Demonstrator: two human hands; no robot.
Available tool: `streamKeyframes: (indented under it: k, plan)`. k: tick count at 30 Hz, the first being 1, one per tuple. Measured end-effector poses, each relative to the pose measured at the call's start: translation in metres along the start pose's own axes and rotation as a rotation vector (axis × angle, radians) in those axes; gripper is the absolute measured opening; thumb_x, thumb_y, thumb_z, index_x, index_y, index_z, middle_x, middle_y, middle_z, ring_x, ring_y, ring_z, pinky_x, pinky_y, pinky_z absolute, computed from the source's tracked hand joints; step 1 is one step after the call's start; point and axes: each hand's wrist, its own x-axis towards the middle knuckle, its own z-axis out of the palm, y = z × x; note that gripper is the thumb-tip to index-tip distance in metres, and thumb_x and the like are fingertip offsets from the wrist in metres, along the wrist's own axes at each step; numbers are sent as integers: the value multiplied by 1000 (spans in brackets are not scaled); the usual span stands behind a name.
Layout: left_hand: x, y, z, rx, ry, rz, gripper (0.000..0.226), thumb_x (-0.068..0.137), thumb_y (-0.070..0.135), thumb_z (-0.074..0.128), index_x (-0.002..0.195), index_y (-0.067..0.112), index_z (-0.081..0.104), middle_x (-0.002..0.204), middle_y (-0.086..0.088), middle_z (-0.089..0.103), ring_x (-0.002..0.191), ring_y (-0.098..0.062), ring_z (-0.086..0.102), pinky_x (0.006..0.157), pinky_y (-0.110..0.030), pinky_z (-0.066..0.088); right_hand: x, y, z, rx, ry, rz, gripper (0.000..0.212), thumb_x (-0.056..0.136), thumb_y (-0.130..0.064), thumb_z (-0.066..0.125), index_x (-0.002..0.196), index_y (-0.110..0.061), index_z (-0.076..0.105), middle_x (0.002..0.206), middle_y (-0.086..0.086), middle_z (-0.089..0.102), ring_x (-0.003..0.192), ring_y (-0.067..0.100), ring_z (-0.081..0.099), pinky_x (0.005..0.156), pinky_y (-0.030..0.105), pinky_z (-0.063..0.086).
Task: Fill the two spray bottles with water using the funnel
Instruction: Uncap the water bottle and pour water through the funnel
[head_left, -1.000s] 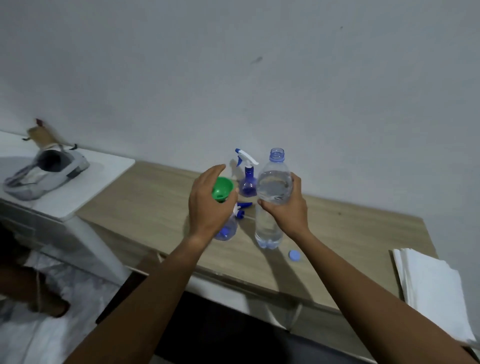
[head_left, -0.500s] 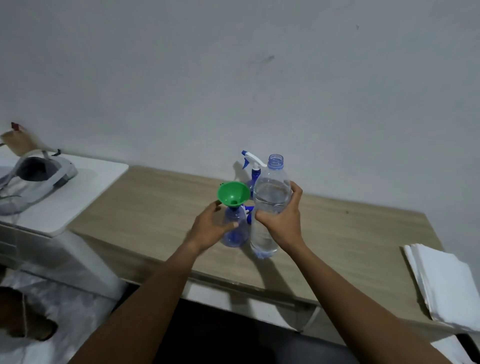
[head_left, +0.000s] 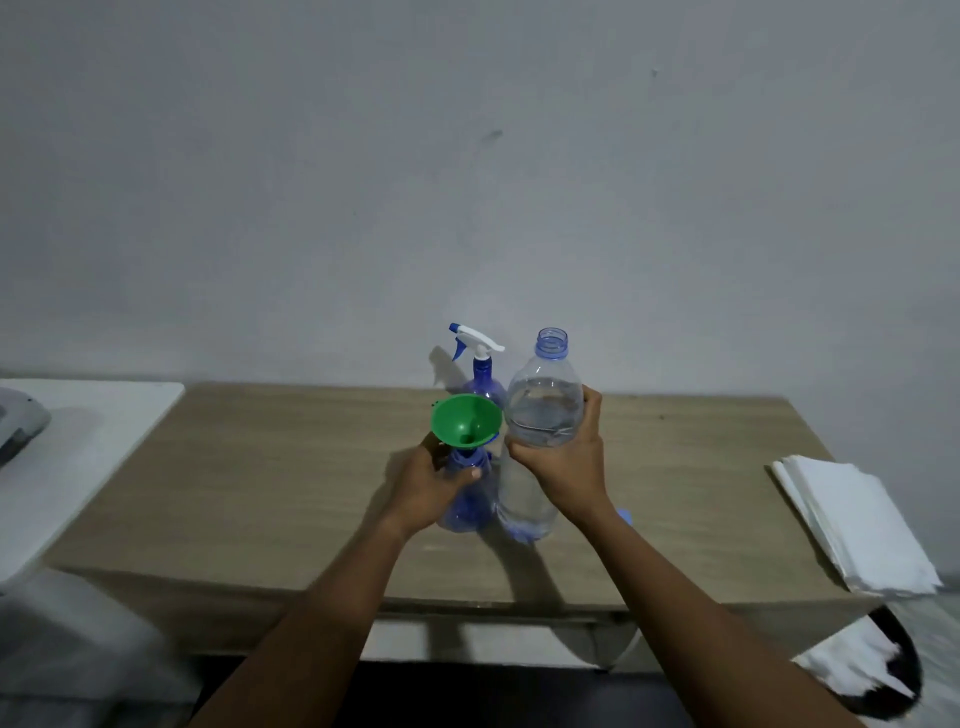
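Green funnel (head_left: 466, 420) sits in the near spray bottle (head_left: 467, 512), which the left hand (head_left: 426, 488) grips to steady it; the right hand (head_left: 563, 467) clasps the open water bottle (head_left: 543, 410) alongside, apparently ready to pour. The 2nd spray bottle (head_left: 480, 374) stands behind.

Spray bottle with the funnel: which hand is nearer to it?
Left. The left hand grips that spray bottle just below the green funnel; the right hand grips the water bottle beside it, on its right.

Table (head_left: 260, 467) bears front spray bottle (head_left: 467, 512), rear spray bottle (head_left: 481, 382), water bottle (head_left: 543, 410), sheets (head_left: 852, 525).
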Motion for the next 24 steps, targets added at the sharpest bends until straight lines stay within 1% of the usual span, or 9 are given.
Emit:
streamKeyframes:
  k: [4,6,8,12,14,16,18,21,24]
  plan:
    - [4,-5,-5,55,-57,9,51,80,-1,79,127,8,61,114,-2,72,92,6,65,81,-12,52,1,2,0,21,-1,-18,80,62,-16,93,121,-31,42,112,-18,65,99,-8,64,76,9,50]
    - [4,-7,-7,92,-77,28,46,82,0,77,125,6,64,112,-4,73,88,10,66,77,-9,50,1,2,-1,25,-2,-29,80,62,-12,93,122,-30,42,112,-20,63,99,-9,63,77,9,51]
    - [4,-10,-9,102,-87,28,42,83,3,77,123,5,66,108,-2,74,85,11,66,76,-10,50,2,4,0,24,-8,-30,80,61,-10,93,121,-29,42,109,-23,63,100,-6,64,79,13,53]
    - [2,-9,-13,90,-114,3,41,83,13,80,122,12,69,109,3,75,97,-7,68,90,-30,54,2,2,-2,16,-34,-30,79,61,-8,92,121,-25,43,106,-33,62,102,-4,65,82,19,55]
    - [2,-7,-13,80,-128,-5,39,83,12,79,121,12,69,108,3,75,98,-9,67,89,-26,53,4,0,-5,7,-61,-27,77,61,-6,92,121,-22,45,105,-35,61,101,-5,64,82,20,56]
    - [3,-5,-12,77,-136,-14,38,84,11,78,121,13,68,105,6,73,96,-4,66,85,-18,51,6,-2,-8,-7,-73,-31,76,61,-6,92,120,-21,47,105,-32,63,101,-2,65,84,25,58]
    - [3,-3,-12,61,-143,-17,40,85,11,78,123,14,67,108,5,72,101,-7,66,89,-21,52,5,-5,-12,-9,-80,-37,74,60,-4,92,119,-19,49,103,-25,65,98,0,66,82,25,58]
    - [4,-5,-12,69,-148,-24,40,86,11,77,124,14,66,112,3,71,107,-11,64,90,-22,51,0,-10,-22,-8,-102,-66,69,62,4,90,117,-15,52,100,-13,66,91,-4,66,74,15,54]
    - [3,-5,-12,92,-135,-18,41,86,12,77,126,12,66,115,0,71,111,-16,65,93,-27,51,-3,-14,-35,1,-144,-91,67,61,6,88,116,-15,55,103,-7,70,93,4,70,76,19,56]
